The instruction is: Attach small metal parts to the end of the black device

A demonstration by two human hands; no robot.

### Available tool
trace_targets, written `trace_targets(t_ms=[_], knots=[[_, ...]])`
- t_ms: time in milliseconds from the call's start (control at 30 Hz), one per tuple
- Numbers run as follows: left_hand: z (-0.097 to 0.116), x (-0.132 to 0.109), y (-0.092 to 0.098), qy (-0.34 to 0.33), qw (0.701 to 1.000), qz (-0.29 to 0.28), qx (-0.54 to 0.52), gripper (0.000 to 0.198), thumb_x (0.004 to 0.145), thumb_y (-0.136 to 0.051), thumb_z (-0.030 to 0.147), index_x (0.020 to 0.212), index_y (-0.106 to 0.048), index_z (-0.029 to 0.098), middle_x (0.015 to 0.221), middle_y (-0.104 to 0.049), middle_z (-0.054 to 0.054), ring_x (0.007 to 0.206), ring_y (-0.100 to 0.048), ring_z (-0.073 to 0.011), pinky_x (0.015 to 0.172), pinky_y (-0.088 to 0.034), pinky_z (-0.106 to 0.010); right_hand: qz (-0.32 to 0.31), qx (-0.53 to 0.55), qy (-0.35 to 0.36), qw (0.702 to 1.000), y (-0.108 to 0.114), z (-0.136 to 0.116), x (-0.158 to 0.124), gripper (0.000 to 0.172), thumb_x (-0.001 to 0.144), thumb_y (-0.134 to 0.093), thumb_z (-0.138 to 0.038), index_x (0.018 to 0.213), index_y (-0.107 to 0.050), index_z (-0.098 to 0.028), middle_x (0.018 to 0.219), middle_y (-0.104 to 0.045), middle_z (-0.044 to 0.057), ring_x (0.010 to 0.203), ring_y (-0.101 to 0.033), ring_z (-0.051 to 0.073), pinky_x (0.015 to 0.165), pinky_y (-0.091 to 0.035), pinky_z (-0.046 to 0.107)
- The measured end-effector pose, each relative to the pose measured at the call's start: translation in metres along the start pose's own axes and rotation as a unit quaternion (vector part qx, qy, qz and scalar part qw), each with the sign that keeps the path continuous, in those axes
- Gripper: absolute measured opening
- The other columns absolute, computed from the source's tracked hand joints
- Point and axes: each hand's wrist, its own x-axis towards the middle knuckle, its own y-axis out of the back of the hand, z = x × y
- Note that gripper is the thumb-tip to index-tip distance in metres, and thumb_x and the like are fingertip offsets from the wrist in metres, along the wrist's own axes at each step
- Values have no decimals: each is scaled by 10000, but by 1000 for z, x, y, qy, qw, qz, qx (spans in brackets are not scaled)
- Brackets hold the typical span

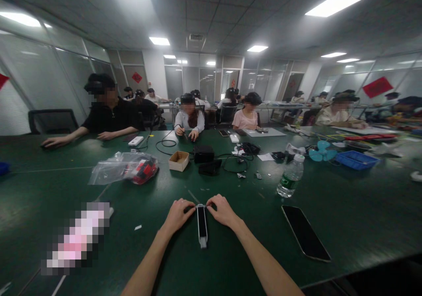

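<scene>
Device (201, 224): a narrow black bar with pale ends, lying flat on the green table (346, 217) straight in front of the person, its long axis pointing away from them. The near end lies free between the two forearms. The far end sits between the two hands.

The left hand (178, 215) rests on the table on the left side of that far end, fingers curled in, with the fingertips pressed against the bar's corner. The right hand (223, 210) mirrors it on the right side, also curled, its fingertips on the same end. Both hands are mostly closed, pinching the bar's tip from opposite sides; the exact finger contact is too small to make out.

To the right of the right forearm a phone (305, 239) lies face up with a dark screen, well apart from the bar. Beyond it a water bottle (290, 176) stands upright. Farther out toward the middle of the table are a clear plastic bag (122, 167) with something red inside, a small open cardboard box (178, 160) and a black box (203, 154) just beside it, with cables looping around. A blue tray (356, 159) sits off to the right. Other people sit along the far side of the table, their hands on it.
</scene>
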Motion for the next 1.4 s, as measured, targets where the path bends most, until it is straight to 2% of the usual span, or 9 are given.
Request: trace_targets(t_ms=[500, 667, 767, 900, 1000, 1100, 1267, 1400], knots=[[2, 1, 1, 4, 1000, 9, 0, 333, 903, -449, 463, 972, -694, 249, 966, -704, -39, 907, -603, -209, 788, -409, -322, 5, 23, -17, 1000, -6, 5, 0, 139, 862, -574, -304, 960, -629, -222, 964, -631, 13, 931, -540, 172, 840, -415, 327], [2, 0, 2, 19, 999, 27, -14, 322, 880, -476, 467, 986, -684, 246, 974, -696, -39, 905, -614, -213, 800, -426, -329, 40, 22, -20, 999, 0, 13, 1, 187, 820, -605, -290, 993, -621, -220, 962, -633, 19, 945, -545, 181, 861, -418, 338], [1, -1, 2, 17, 999, 30, -20, 335, 874, -476, 471, 1003, -676, 235, 964, -692, -45, 884, -620, -216, 788, -433, -335, 84, 26, -45, 995, 9, 29, 3, 213, 829, -577, -325, 1006, -619, -213, 969, -639, 31, 940, -556, 189, 860, -429, 344], [1, -2, 3, 12, 999, 32, -30, 343, 879, -464, 470, 1013, -670, 230, 964, -688, -50, 868, -622, -214, 776, -433, -340, 161, 10, -98, 982, 25, 64, 8, 262, 842, -519, -334, 1042, -606, -188, 986, -645, 65, 915, -569, 206, 824, -452, 340], [1, -2, 1, 17, 999, 34, -38, 328, 879, -467, 461, 999, -674, 236, 975, -689, -50, 895, -617, -216, 791, -430, -345, 223, -55, -144, 963, 39, 95, 13, 275, 825, -471, -258, 1050, -596, -160, 959, -648, 93, 933, -568, 236, 841, -443, 369], [0, -2, -1, 20, 998, 38, -43, 322, 893, -450, 449, 991, -670, 234, 997, -688, -49, 928, -603, -216, 814, -423, -351, 258, -117, -203, 937, 50, 121, 18, 326, 804, -432, -214, 1084, -583, -145, 990, -633, 119, 953, -564, 254, 834, -437, 379], [5, -6, -1, 2, 999, 36, -41, 297, 915, -438, 408, 984, -668, 234, 959, -688, -43, 918, -589, -207, 810, -412, -346, 246, -198, -280, 907, 53, 143, 31, 367, 818, -453, -234, 1157, -571, -156, 1099, -579, 150, 1027, -534, 279, 831, -413, 367], [10, -8, -1, -2, 999, 45, -22, 245, 909, -466, 356, 963, -668, 230, 958, -687, -36, 891, -595, -192, 790, -409, -331, 202, -250, -278, 905, 47, 155, 42, 368, 832, -455, -228, 1173, -585, -176, 1112, -557, 160, 1034, -511, 304, 796, -400, 385]])
